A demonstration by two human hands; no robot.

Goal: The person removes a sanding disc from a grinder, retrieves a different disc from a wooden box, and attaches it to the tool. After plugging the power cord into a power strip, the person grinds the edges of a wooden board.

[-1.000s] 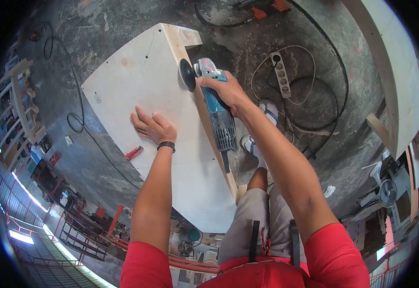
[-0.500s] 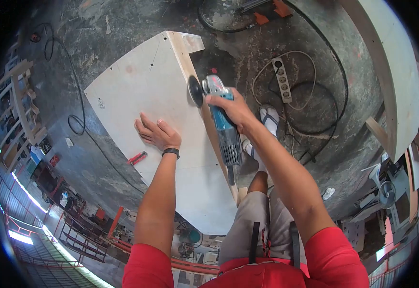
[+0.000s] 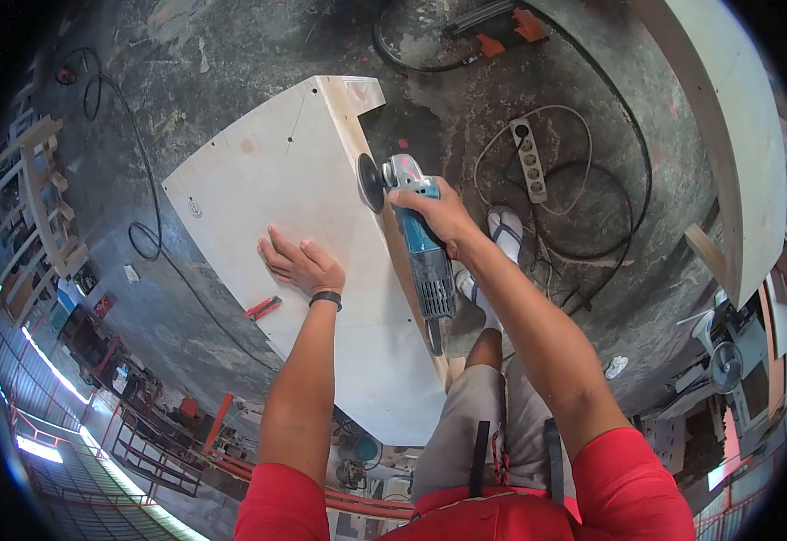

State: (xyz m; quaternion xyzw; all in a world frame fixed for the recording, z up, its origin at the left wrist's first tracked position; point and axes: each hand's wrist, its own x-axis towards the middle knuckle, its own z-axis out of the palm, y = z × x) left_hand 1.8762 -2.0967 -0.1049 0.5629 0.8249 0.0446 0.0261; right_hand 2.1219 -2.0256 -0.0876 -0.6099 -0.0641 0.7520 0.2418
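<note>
My right hand (image 3: 438,215) is wrapped round the teal body of an angle grinder (image 3: 425,257). A round black sanding disc (image 3: 371,183) on its head stands right at the long wooden edge (image 3: 384,221) of a pale plywood panel (image 3: 258,171). Flat on the panel's top face lies my left hand (image 3: 301,261), its fingers spread and a dark band on the wrist. Close by it, at the panel's left edge, rests a red utility knife (image 3: 263,307).
A white power strip (image 3: 529,160) and looped cables lie on the concrete floor right of the panel, near my sandalled feet (image 3: 504,230). Another curved wooden piece (image 3: 745,135) stands at the far right. Wooden frames (image 3: 37,198) are at the left, a fan (image 3: 727,361) at lower right.
The panel sits slightly lower in view. The grinder's disc is a little lower too, still at the wooden edge. My left hand stays flat on the panel.
</note>
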